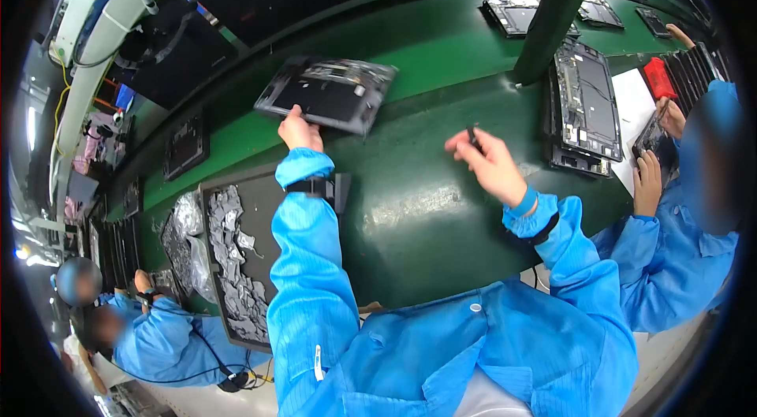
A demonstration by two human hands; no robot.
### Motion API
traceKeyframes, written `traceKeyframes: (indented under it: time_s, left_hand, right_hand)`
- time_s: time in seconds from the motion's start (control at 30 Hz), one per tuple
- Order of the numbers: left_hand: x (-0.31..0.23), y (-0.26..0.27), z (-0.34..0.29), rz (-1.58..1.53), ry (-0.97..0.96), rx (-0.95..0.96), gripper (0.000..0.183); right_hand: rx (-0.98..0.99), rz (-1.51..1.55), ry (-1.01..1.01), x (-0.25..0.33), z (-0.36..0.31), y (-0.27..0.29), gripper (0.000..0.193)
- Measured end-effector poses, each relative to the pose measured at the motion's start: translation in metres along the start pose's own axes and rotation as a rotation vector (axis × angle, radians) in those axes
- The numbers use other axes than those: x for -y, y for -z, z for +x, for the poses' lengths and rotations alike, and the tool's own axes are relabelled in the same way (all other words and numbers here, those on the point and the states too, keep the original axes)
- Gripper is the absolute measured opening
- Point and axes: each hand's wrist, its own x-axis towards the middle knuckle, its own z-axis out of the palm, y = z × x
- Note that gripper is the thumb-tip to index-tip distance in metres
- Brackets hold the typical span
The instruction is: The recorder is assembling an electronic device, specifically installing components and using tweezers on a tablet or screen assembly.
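My left hand [300, 132] grips the near edge of an opened tablet [330, 94], thumb on top. This dark, flat unit shows a black battery area and a strip of parts along its far side. It is tilted above the far part of the green bench, over the lighter green strip. My right hand [498, 170] is over the middle of the bench, closed on a small black tool [473, 135] between thumb and fingers. Only a short end of that tool shows, so its exact kind is unclear.
Right of me lies a stack of opened tablets [585, 102] beside a dark green post [552, 15]. A black tray [272, 251] with crumpled grey pieces is left. Co-workers in blue sit on both sides; one handles a device [653, 137]. More tablets [512, 15] lie farther back.
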Motion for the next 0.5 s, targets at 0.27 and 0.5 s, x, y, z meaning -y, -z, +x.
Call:
traceKeyframes:
  time_s: [0.27, 0.5]
  left_hand:
    - [-0.032, -0.009, 0.015, 0.234, 0.122, -0.358, 0.049]
    - [-0.132, -0.067, -0.232, -0.554, -0.118, 1.133, 0.042]
  right_hand:
    - [0.123, -0.111, 0.023, -0.021, -0.04, -0.012, 0.021]
    - [0.137, -0.041, -0.136, -0.03, -0.046, -0.002, 0.021]
